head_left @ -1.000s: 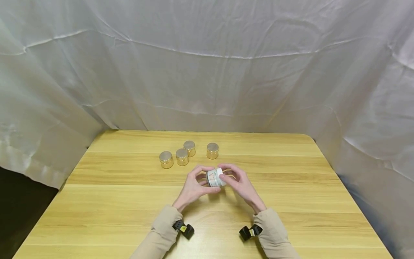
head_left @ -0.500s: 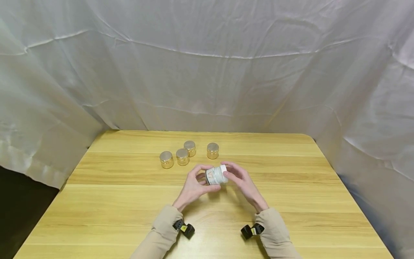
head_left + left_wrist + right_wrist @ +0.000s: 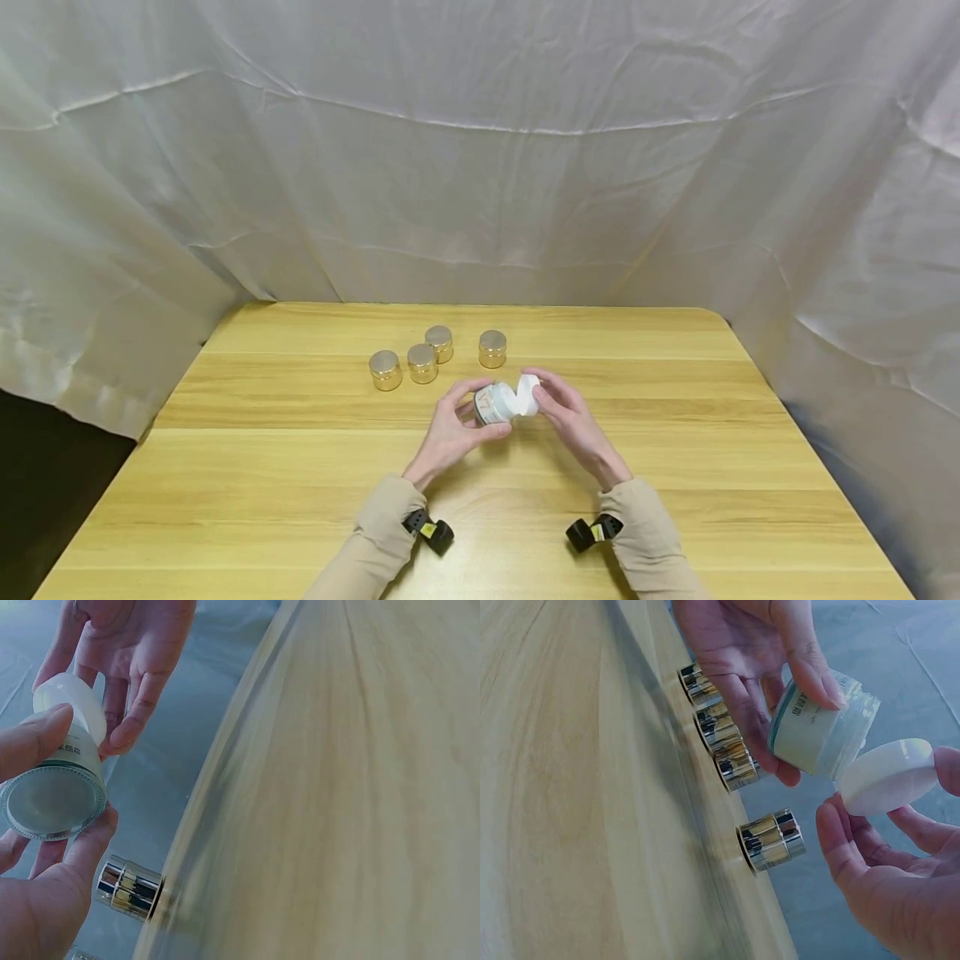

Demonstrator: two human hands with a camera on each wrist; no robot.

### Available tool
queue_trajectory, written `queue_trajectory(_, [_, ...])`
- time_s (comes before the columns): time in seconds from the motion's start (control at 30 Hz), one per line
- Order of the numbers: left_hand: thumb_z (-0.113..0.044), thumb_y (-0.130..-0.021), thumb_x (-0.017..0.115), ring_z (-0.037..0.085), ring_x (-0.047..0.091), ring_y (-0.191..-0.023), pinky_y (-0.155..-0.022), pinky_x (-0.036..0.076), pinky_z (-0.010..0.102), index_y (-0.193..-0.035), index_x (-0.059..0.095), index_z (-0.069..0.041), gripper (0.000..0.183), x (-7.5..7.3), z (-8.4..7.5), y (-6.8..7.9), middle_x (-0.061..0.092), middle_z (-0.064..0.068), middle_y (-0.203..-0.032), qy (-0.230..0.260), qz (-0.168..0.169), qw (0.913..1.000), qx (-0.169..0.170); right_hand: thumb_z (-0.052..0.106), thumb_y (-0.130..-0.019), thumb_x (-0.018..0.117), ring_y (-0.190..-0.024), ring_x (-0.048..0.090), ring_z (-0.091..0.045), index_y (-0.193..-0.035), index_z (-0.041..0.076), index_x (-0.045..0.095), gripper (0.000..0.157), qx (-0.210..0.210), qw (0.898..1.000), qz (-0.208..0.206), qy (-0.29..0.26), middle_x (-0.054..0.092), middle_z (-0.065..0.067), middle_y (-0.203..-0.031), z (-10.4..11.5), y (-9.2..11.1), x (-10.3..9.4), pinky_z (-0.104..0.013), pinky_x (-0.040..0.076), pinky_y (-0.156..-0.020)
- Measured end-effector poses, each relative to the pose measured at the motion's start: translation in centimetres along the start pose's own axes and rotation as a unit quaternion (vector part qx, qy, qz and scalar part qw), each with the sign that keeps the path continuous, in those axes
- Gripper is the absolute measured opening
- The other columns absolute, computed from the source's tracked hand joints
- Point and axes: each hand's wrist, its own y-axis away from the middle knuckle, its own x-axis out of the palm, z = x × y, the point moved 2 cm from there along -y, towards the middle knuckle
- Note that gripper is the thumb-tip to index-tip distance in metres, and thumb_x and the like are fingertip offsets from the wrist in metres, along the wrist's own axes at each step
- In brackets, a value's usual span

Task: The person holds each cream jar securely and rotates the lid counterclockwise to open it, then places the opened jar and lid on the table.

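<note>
My left hand [image 3: 452,429] grips a small glass cream jar [image 3: 492,404] with a pale label, tilted so its mouth faces right. My right hand [image 3: 572,421] pinches the white lid [image 3: 528,394] by its edge. In the right wrist view the lid [image 3: 889,776] is off the jar's threaded neck, its rim right beside the mouth of the jar [image 3: 817,724]. The left wrist view shows the round base of the jar [image 3: 52,801], with thumb and fingers around its side. Both hands are over the middle of the table.
Several gold jars with flat lids stand beyond the hands on the wooden table [image 3: 300,483]. One gold jar [image 3: 492,349] is apart on the right; the others, including this gold jar [image 3: 386,370], cluster to the left. A grey curtain [image 3: 480,183] hangs behind.
The lid has come off the jar; my right hand has drawn it to the right and tipped it. The left hand has shifted slightly and the jar tilts more. The gold jars stay put.
</note>
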Motion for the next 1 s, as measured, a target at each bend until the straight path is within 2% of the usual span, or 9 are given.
queue_trajectory(0.33, [-0.005,-0.077,0.084,0.032,0.06,-0.124,-0.108,0.053,0.045,-0.143,0.051,-0.006,0.074,0.6,0.1,-0.1,0.048,0.015,-0.135,0.008,0.015,0.9998,-0.013,0.017,-0.107,0.045,-0.109,0.06,-0.003,-0.152,-0.008,0.025,0.056,0.008,0.999,0.004,-0.052,0.057,0.005,-0.125,-0.2,0.5,-1.3,-0.019,0.051,-0.105])
queue_trajectory(0.63, [-0.01,-0.077,0.084,0.038,0.057,-0.129,-0.11,0.051,0.049,-0.143,0.051,-0.007,0.073,0.8,0.2,-0.3,0.049,0.017,-0.142,0.001,0.004,0.9999,-0.015,0.009,-0.104,0.051,-0.109,0.062,-0.005,-0.15,-0.014,0.022,0.06,0.001,0.996,-0.014,-0.09,0.058,0.003,-0.125,-0.2,1.5,-3.2,-0.021,0.054,-0.103])
queue_trajectory(0.73, [-0.008,-0.078,0.084,0.041,0.056,-0.131,-0.11,0.051,0.05,-0.143,0.051,-0.006,0.073,0.9,0.3,-0.4,0.048,0.018,-0.142,0.005,0.005,0.9999,-0.016,0.006,-0.102,0.054,-0.108,0.063,-0.007,-0.149,-0.013,0.026,0.058,-0.005,0.995,-0.026,-0.097,0.058,0.002,-0.123,-0.3,1.9,-4.0,-0.021,0.055,-0.102])
queue_trajectory(0.8, [-0.007,-0.078,0.084,0.042,0.056,-0.131,-0.11,0.051,0.05,-0.143,0.051,-0.006,0.073,1.0,0.3,-0.5,0.048,0.019,-0.143,0.008,0.005,0.9998,-0.017,0.004,-0.101,0.054,-0.107,0.064,-0.007,-0.147,-0.003,0.039,0.049,-0.012,0.994,-0.031,-0.102,0.058,0.002,-0.122,-0.4,2.2,-4.6,-0.021,0.055,-0.102])
queue_trajectory(1.0, [-0.006,-0.077,0.084,0.041,0.058,-0.129,-0.107,0.053,0.05,-0.143,0.051,-0.007,0.073,1.1,0.4,-0.7,0.05,0.02,-0.144,0.012,0.006,0.9996,-0.027,0.0,-0.098,0.058,-0.108,0.066,-0.008,-0.14,0.0,0.049,0.043,-0.012,0.992,-0.07,-0.109,0.058,0.001,-0.126,-0.5,3.2,-6.4,-0.02,0.054,-0.103])
